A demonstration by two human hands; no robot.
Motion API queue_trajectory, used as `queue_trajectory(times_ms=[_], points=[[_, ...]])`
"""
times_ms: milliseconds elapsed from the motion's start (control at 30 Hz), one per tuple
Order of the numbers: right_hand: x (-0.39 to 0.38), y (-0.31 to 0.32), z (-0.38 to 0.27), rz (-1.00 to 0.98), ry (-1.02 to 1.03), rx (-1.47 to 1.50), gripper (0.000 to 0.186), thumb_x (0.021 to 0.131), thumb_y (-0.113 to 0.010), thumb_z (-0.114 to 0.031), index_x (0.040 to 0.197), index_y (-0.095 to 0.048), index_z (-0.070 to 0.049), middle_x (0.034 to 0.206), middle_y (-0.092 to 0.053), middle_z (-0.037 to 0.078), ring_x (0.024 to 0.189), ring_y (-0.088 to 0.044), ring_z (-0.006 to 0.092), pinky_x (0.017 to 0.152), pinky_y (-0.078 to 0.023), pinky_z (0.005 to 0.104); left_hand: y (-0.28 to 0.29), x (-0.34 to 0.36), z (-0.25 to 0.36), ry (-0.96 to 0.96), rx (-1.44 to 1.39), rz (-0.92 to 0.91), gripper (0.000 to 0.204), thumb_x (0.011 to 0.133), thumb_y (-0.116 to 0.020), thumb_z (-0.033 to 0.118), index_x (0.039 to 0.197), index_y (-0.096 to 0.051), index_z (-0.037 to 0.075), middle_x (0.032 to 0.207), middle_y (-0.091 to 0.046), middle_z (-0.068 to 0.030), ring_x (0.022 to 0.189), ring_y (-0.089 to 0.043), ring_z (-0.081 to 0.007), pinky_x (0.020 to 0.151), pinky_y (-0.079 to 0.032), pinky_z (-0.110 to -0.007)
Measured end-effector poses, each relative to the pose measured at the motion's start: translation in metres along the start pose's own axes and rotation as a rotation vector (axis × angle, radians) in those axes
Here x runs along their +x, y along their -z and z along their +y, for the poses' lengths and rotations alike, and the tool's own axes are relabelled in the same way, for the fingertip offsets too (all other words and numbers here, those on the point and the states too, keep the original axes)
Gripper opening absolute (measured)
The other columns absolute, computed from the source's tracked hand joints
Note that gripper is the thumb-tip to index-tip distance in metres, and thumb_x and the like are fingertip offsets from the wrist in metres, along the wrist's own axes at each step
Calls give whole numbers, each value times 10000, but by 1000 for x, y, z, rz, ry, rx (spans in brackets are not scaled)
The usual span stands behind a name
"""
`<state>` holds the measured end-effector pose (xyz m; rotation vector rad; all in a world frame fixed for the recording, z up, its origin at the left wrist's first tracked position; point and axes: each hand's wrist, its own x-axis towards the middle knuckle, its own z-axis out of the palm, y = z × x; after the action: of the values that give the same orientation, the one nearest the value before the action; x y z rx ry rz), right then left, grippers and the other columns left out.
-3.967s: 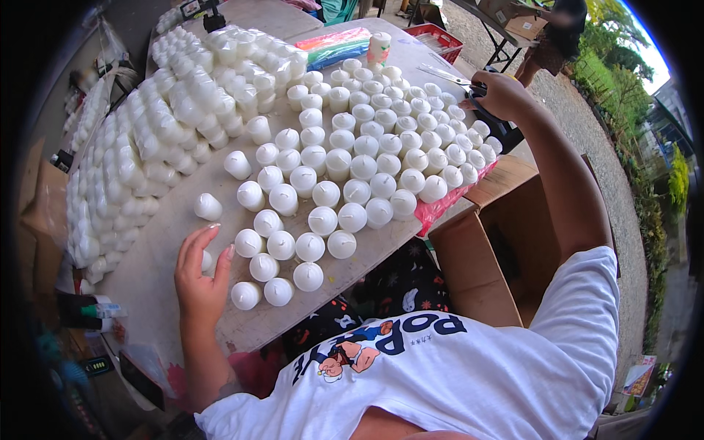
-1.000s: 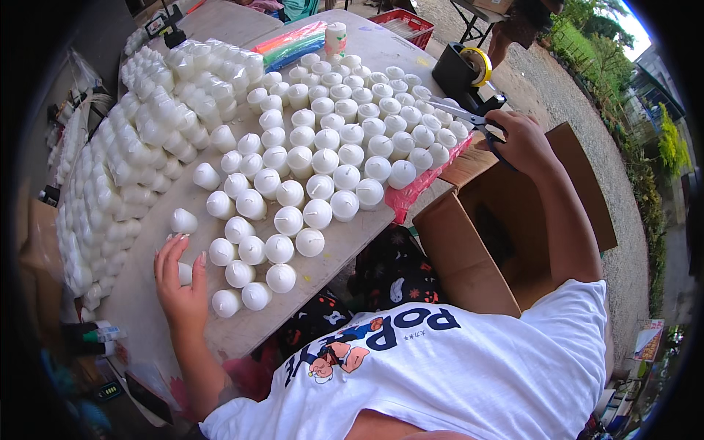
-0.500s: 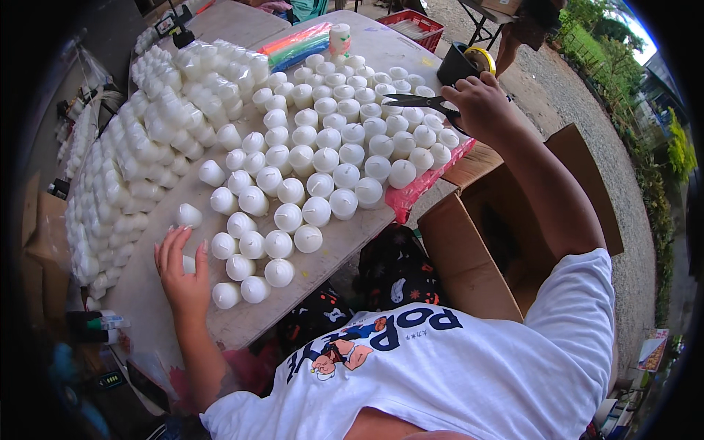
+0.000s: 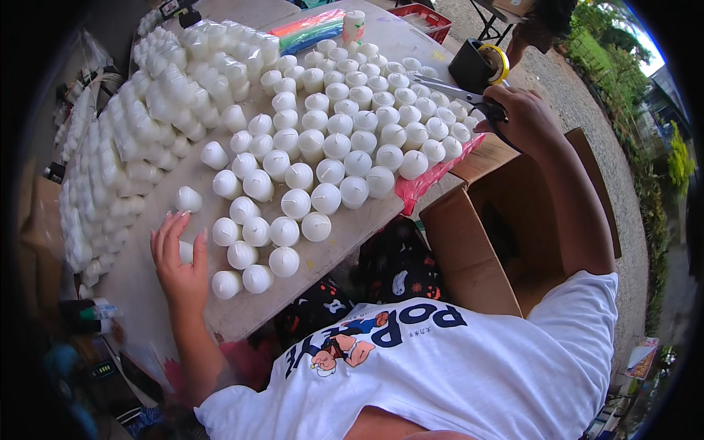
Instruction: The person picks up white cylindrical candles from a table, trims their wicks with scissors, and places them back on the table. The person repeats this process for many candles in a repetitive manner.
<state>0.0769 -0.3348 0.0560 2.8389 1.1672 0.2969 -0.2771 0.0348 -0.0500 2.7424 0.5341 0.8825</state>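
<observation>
Many short white candles [image 4: 337,146] with wicks stand upright in loose rows across the table. My left hand [image 4: 178,253] rests at the table's left part, fingers spread. Its fingertips are beside a lone white candle [image 4: 188,199], and another shows partly behind the thumb. I cannot tell whether the fingers touch either one. In my right hand [image 4: 522,117], over the table's right edge, are scissors [image 4: 451,90] with dark handles. Their blades point left above the far-right candles. Next to that hand stands a black cylinder [image 4: 469,66] with a yellow tape roll [image 4: 496,64] against it.
Clear-wrapped candle packs [image 4: 158,110] are piled high along the left. Coloured plastic packets [image 4: 308,31] and a decorated white pillar candle [image 4: 353,27] stand at the back. A red crate [image 4: 433,28] lies beyond. An open cardboard box [image 4: 469,242] is at my right, below pink plastic [image 4: 433,176].
My right hand has moved right and nearer with the scissors, whose blades now tilt up to the left. My left hand has barely moved. The whole view has shifted slightly.
</observation>
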Motion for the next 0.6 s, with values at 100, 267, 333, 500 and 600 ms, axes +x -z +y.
queue_trajectory(times_ms=[100,267,333,500,600], points=[[-34,-16,12,-10,67,74,474,686,-810,-309,1061,-596,-113,911,-651,78,927,-611,283,865,-444,390,-1,4,2,-14,-15,-6,302,849,-658,116,1142,-600,71,1201,-601,-95,1186,-530,-289,1083,-282,-495],[-39,-21,-4,-34,73,62,448,686,-809,-267,1057,-611,-114,915,-639,76,943,-601,273,924,-408,388,-2,3,5,-34,6,-1,295,851,-656,114,1135,-599,63,1197,-602,-88,1187,-530,-290,1076,-287,-491],[-28,-19,-11,-3,95,33,445,684,-806,-252,1061,-615,-112,906,-634,75,940,-599,269,930,-403,385,-1,4,6,-43,7,9,292,850,-656,114,1131,-599,60,1191,-603,-86,1185,-531,-289,1076,-288,-491],[-1,-9,-42,0,183,-86,448,681,-798,-271,1060,-622,-110,887,-627,64,944,-594,245,910,-400,377,2,5,4,-37,2,33,282,847,-662,116,1116,-602,56,1173,-609,-85,1175,-537,-291,1073,-292,-490],[10,-7,-45,2,225,-154,458,676,-798,-295,1055,-623,-109,882,-627,57,953,-591,232,898,-403,376,3,5,1,-55,-1,37,278,844,-668,117,1107,-603,54,1165,-612,-85,1169,-540,-294,1070,-298,-490]])
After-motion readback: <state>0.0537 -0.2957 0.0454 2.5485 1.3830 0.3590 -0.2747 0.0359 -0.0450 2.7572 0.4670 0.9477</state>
